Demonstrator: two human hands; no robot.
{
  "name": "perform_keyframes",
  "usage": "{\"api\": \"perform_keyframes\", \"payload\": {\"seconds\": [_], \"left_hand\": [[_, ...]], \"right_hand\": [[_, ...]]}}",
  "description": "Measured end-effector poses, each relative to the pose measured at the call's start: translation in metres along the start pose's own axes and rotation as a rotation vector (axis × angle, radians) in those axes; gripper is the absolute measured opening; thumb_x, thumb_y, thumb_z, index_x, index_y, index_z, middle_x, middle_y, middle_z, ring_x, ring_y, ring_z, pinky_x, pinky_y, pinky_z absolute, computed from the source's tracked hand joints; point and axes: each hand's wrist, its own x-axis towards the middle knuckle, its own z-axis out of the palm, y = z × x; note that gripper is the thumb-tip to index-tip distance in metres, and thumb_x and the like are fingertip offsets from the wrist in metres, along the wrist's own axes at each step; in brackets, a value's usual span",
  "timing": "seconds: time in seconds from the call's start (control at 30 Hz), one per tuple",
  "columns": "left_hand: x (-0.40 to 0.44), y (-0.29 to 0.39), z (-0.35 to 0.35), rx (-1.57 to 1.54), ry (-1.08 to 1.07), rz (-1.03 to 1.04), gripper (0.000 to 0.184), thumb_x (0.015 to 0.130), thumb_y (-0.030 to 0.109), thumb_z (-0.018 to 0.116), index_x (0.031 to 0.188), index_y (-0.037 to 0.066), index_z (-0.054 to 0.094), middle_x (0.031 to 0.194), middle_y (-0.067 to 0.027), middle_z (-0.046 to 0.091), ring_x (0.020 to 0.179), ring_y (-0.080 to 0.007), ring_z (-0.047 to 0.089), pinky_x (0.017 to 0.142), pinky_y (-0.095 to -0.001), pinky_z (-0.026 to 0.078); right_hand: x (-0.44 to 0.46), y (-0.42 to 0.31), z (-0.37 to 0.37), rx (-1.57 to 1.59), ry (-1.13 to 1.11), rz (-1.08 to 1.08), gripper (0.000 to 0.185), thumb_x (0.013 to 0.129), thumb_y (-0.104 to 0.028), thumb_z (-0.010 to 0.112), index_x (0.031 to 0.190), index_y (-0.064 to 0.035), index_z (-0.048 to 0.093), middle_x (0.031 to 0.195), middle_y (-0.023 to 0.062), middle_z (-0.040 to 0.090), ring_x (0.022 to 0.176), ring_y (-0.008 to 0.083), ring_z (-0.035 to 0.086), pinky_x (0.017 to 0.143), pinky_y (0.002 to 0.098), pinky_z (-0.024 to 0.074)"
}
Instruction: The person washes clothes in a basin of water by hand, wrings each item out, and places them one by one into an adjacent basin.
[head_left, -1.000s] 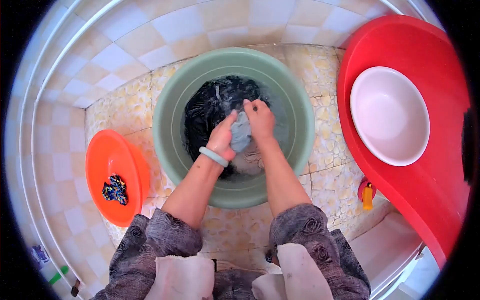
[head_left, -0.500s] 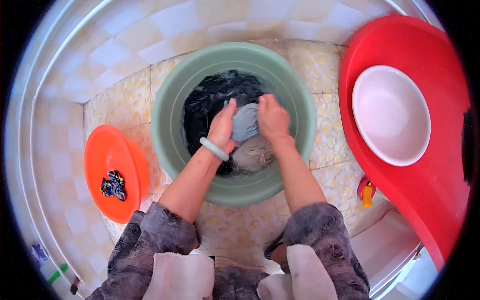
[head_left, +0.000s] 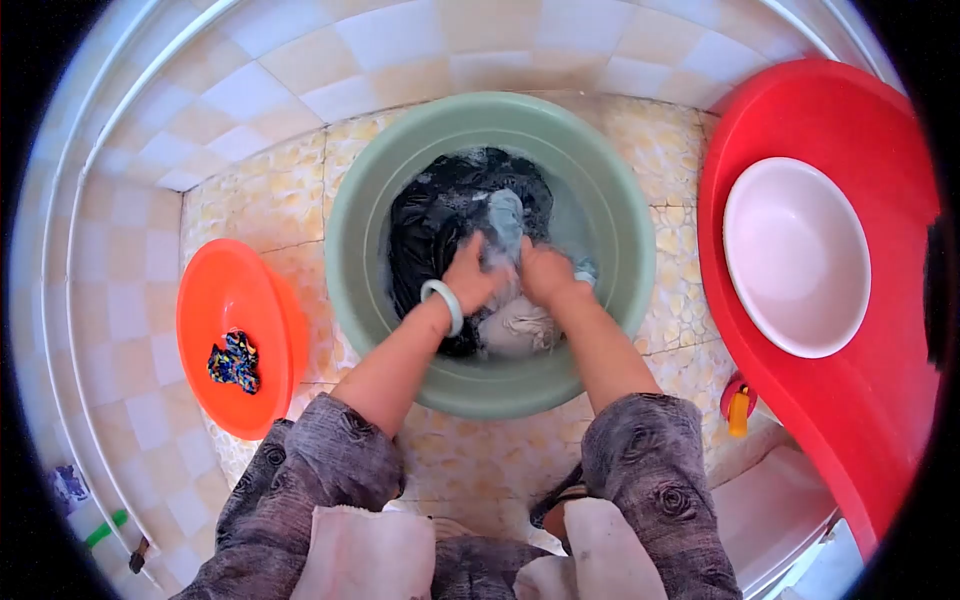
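A large green basin (head_left: 350,200) holds water and soaking fabric. Dark cloth (head_left: 425,225) lies in its left and upper part, and a beige cloth (head_left: 520,330) sits near the lower middle. Between my hands a light blue-grey cloth (head_left: 506,215) stretches upward over the dark one. My left hand (head_left: 478,275), with a pale bracelet at the wrist, has its fingers apart at the cloth's left side. Closed around the cloth's right side is my right hand (head_left: 545,272), its fingertips partly hidden.
An orange basin (head_left: 215,300) with a multicoloured cloth (head_left: 235,362) stands at the left. On the right, a white bowl (head_left: 797,255) rests on a red curved surface (head_left: 790,110). Below that surface's edge is a yellow-orange object (head_left: 738,412).
The blue-grey cloth, bunched between my hands before, now extends away from me over the dark cloth. My left hand's fingers have spread. Both hands sit lower in the basin.
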Motion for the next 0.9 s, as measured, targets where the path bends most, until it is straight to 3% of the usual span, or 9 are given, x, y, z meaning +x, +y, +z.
{"api": "perform_keyframes", "payload": {"seconds": [0.1,0.2,0.3,0.33,0.43,0.53,0.67,0.77,0.9], "left_hand": [[-0.038,0.030,0.011,0.622,-0.242,-0.022,0.060,0.081,0.025,0.058,0.136,0.008,0.042,0.144,-0.0296,0.026,0.130,-0.0460,0.033,0.107,-0.0407,0.033],[-0.045,0.015,0.012,0.880,-0.277,0.191,0.042,0.083,0.021,0.056,0.124,0.010,0.056,0.133,-0.0297,0.044,0.122,-0.0434,0.044,0.102,-0.0415,0.039],[-0.022,0.007,0.003,0.365,-0.219,0.197,0.032,0.082,0.017,0.055,0.111,0.006,0.063,0.121,-0.0242,0.056,0.115,-0.0386,0.052,0.096,-0.0392,0.044],[-0.021,0.004,0.007,0.043,0.104,0.173,0.026,0.081,0.016,0.055,0.101,0.005,0.067,0.108,-0.0180,0.064,0.110,-0.0325,0.057,0.092,-0.0346,0.047],[-0.033,0.065,-0.027,-1.204,-0.076,-0.642,0.052,0.092,0.046,0.051,0.128,0.009,0.050,0.119,-0.0156,0.058,0.111,-0.0272,0.055,0.098,-0.0386,0.043],[-0.022,0.053,-0.031,-1.648,-0.433,-0.339,0.077,0.086,0.069,0.041,0.137,0.012,0.040,0.128,-0.0178,0.053,0.119,-0.0305,0.050,0.100,-0.0450,0.040],[-0.001,0.023,-0.038,-1.871,-0.770,-0.210,0.072,0.085,0.068,0.044,0.121,0.006,0.054,0.118,-0.0179,0.058,0.101,-0.0332,0.059,0.076,-0.0408,0.053],[0.006,-0.010,-0.023,-1.756,-0.654,-0.208,0.066,0.085,0.067,0.046,0.109,0.006,0.058,0.107,-0.0142,0.061,0.090,-0.0283,0.061,0.071,-0.0382,0.053],[-0.035,0.057,-0.013,-1.674,-0.066,-0.330,0.031,0.095,0.038,0.050,0.097,0.010,0.061,0.091,-0.0053,0.064,0.084,-0.0177,0.062,0.073,-0.0311,0.052]], "right_hand": [[-0.009,0.008,-0.020,-0.064,-0.062,0.084,0.052,0.076,-0.019,0.066,0.122,-0.0056,0.046,0.112,0.0219,0.060,0.103,0.0369,0.060,0.089,0.0458,0.0472],[0.002,0.012,-0.033,0.013,-0.041,0.165,0.049,0.073,-0.017,0.068,0.117,-0.0054,0.050,0.115,0.0226,0.059,0.104,0.0365,0.060,0.089,0.0438,0.0473],[-0.010,0.005,-0.063,0.304,0.189,0.119,0.041,0.070,-0.013,0.067,0.110,-0.0071,0.055,0.108,0.0201,0.062,0.098,0.0352,0.061,0.085,0.0410,0.0483],[-0.023,-0.006,-0.084,0.432,0.301,0.089,0.039,0.070,-0.011,0.066,0.108,-0.0079,0.057,0.104,0.0188,0.063,0.095,0.0346,0.061,0.082,0.0399,0.0488],[-0.067,-0.045,-0.100,0.654,0.595,-0.211,0.028,0.068,-0.004,0.064,0.095,-0.0066,0.058,0.101,0.0167,0.059,0.096,0.0362,0.058,0.084,0.0421,0.0465],[-0.105,-0.088,-0.085,0.744,0.650,-0.349,0.028,0.067,0.000,0.062,0.094,-0.0054,0.056,0.090,0.0148,0.053,0.089,0.0345,0.054,0.078,0.0411,0.0436],[-0.137,-0.136,-0.041,0.724,0.700,-0.492,0.027,0.068,-0.006,0.064,0.094,-0.0050,0.056,0.088,0.0143,0.052,0.084,0.0319,0.052,0.072,0.0406,0.0405],[-0.134,-0.144,-0.040,0.582,0.791,-0.493,0.021,0.071,-0.011,0.064,0.089,-0.0057,0.057,0.083,0.0124,0.054,0.078,0.0308,0.054,0.070,0.0405,0.0413],[-0.056,-0.081,-0.022,0.385,0.883,-0.479,0.019,0.081,-0.023,0.063,0.077,-0.0062,0.055,0.071,0.0135,0.057,0.068,0.0349,0.056,0.061,0.0456,0.0432]]}}
